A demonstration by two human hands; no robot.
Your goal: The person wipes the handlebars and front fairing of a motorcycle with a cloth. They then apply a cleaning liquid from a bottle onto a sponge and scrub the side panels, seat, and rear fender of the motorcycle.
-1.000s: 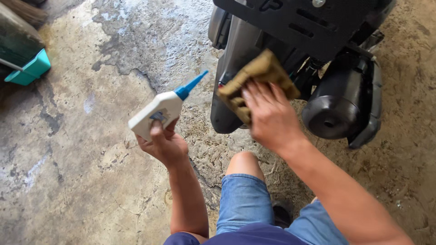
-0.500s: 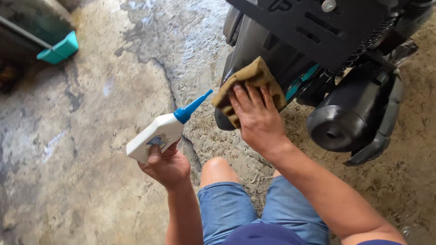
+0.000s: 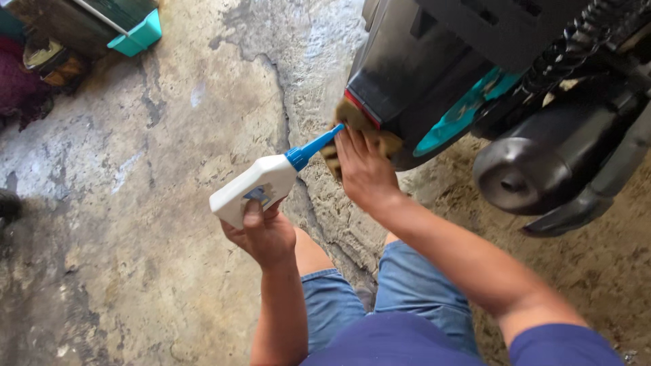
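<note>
The left hand (image 3: 266,234) is sitting just below the middle of the view, its grip wrapped closed around the rear end of a white squeeze bottle (image 3: 252,188), with the thumb lying along the bottle's underside over a small blue label. The bottle is tilting up toward two o'clock, and its blue nozzle (image 3: 314,146) is pointing at the right hand (image 3: 364,169), the tip ending just beside that hand's fingers. The right hand is lying flat, fingers spread and pointing toward twelve o'clock, pressing a brown cloth (image 3: 354,122) against the lower edge of a black scooter body (image 3: 420,61); its grip is open rather than curled, the palm holding the cloth in place. Much of the cloth is hidden under the hand, so how it is folded cannot be told. A thin red strip is showing on the scooter panel just above the cloth, and a teal part (image 3: 468,112) is peeking out at three o'clock from it. Farther toward three o'clock a black exhaust pipe (image 3: 536,169) is hanging over the cracked concrete floor (image 3: 135,203). A teal bin (image 3: 139,34) is standing at the ten o'clock corner, well apart from both hands. The person's bare knees and blue denim shorts (image 3: 420,298) are filling the six o'clock edge.
</note>
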